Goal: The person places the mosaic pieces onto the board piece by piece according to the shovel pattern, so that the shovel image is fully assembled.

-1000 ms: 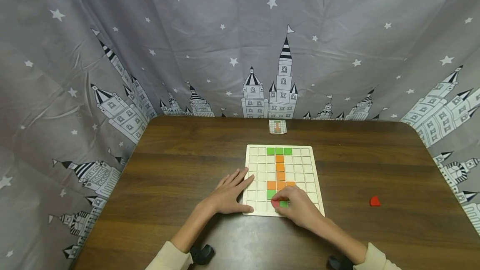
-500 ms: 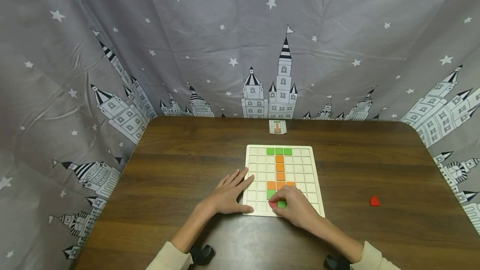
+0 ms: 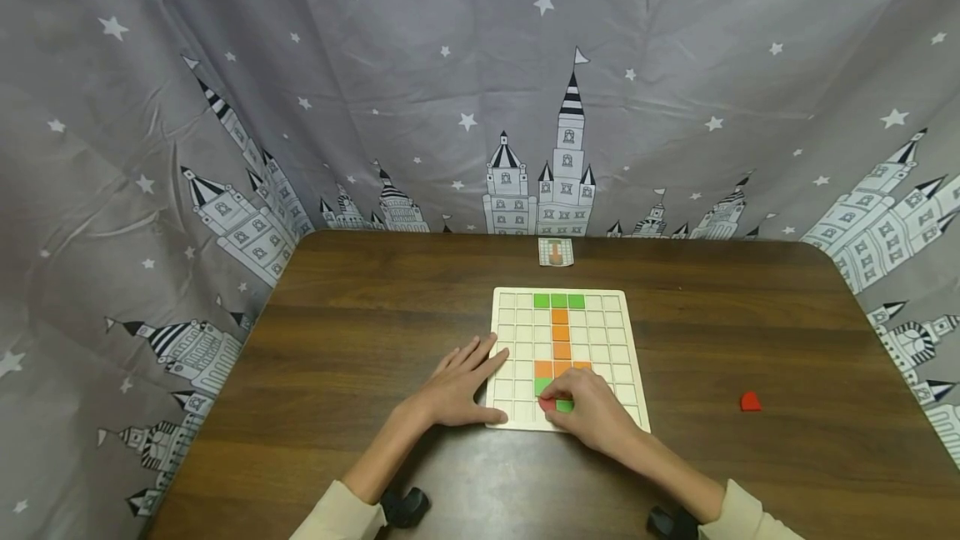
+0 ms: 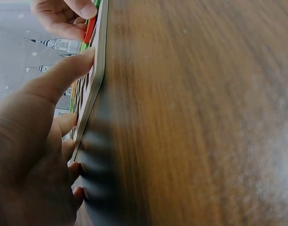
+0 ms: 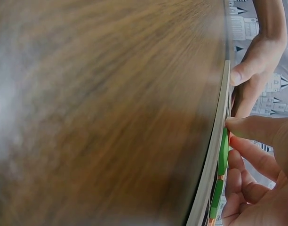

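My right hand [image 3: 592, 412] pinches a red piece [image 3: 547, 404] with rounded edge between thumb and fingers, low over the front rows of a cream grid board [image 3: 609, 332]. In the left wrist view this red piece [image 4: 90, 29] stands tilted at the board's surface. Beside it a green tile [image 3: 565, 407] shows, partly hidden by the hand. My left hand [image 3: 459, 392] lies with fingers spread over the board's left edge, thumb at the front left corner. Green tiles [image 3: 559, 301] line the back row, and orange tiles [image 3: 561, 333] run forward from them. Fingers cover part of the front pattern.
A second red piece [image 3: 750, 402] lies on the brown wooden table [image 3: 375, 290] to the right. Behind the board is a small card [image 3: 556, 252] printed with a grid pattern. A grey curtain [image 3: 420, 98] with stars and castles hangs behind the table.
My right hand has shifted slightly left with the red piece, bringing it left of the green tile. My left hand stays on the board's edge.
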The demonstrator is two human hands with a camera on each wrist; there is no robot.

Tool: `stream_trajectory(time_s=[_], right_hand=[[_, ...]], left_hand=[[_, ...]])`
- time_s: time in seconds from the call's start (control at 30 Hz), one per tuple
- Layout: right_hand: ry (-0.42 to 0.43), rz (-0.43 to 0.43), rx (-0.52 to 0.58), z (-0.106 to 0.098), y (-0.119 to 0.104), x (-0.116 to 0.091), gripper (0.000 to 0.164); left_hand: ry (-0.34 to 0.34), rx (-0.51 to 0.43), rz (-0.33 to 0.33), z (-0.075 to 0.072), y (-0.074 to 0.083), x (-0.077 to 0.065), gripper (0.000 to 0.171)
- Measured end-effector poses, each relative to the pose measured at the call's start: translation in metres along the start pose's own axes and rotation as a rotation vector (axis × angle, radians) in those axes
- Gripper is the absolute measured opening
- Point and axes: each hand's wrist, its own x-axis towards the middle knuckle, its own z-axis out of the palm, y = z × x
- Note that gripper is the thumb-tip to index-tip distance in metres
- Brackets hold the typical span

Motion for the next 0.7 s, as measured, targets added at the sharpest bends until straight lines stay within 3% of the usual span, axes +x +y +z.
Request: stream_trajectory(time_s=[0.7], right_hand=[[-0.025, -0.011, 0.023, 0.0002, 0.0011, -0.0016, 0.012]], left_hand=[[-0.001, -0.002, -0.004, 0.0006, -0.001, 0.0019, 0.093]])
